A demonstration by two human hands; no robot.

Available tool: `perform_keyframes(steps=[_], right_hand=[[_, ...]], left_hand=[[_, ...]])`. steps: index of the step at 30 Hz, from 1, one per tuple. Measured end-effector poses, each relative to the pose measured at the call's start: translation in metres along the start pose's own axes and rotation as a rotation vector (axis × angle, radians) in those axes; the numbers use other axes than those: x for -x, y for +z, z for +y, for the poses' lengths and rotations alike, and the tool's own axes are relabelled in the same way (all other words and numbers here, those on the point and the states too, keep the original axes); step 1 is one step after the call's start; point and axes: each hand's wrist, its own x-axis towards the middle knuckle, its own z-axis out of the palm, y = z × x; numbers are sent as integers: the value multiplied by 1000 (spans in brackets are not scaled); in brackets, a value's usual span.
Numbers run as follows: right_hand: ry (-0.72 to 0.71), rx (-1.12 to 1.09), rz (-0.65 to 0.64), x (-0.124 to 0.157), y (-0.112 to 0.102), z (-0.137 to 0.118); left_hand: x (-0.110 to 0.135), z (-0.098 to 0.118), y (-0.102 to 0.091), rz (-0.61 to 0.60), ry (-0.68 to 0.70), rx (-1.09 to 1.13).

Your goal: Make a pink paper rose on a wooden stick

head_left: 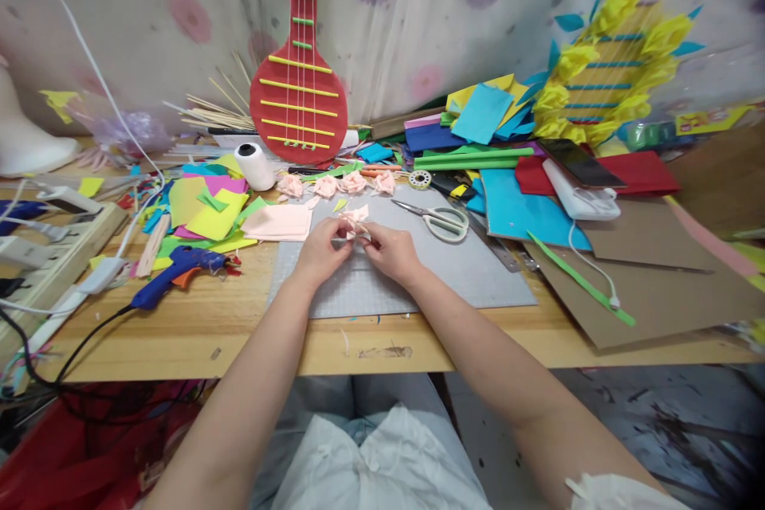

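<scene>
My left hand (321, 249) and my right hand (391, 251) meet over a grey cutting mat (454, 271), both pinched on a small pale pink paper piece (356, 221) held between the fingertips. It looks folded or curled like a flower. Several finished pink paper flowers (338, 186) lie in a row at the mat's far edge. A stack of pink paper squares (278, 221) rests just left of my left hand. Scissors (439, 218) with pale handles lie on the mat to the right of my right hand.
A blue glue gun (179, 268) with its cord lies at left on the wooden table (197, 335). Coloured paper scraps (206, 207), a white thread spool (254, 165), a red paper guitar (299, 88), a yellow-flowered guitar (610, 72), brown cardboard (657, 287) and a power strip (53, 247) crowd the surface.
</scene>
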Motion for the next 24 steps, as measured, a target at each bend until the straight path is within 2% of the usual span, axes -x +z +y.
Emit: perform_keyframes(steps=[11,18,24], right_hand=[[-2,11,10,0,1,0],[-57,-14,23,0,3,2],[-38,15,-7,0,1,2]], left_hand=[[0,3,0,-39,7,-27],[1,5,-1,14,-27,-18],[1,3,-2,11,4,-62]])
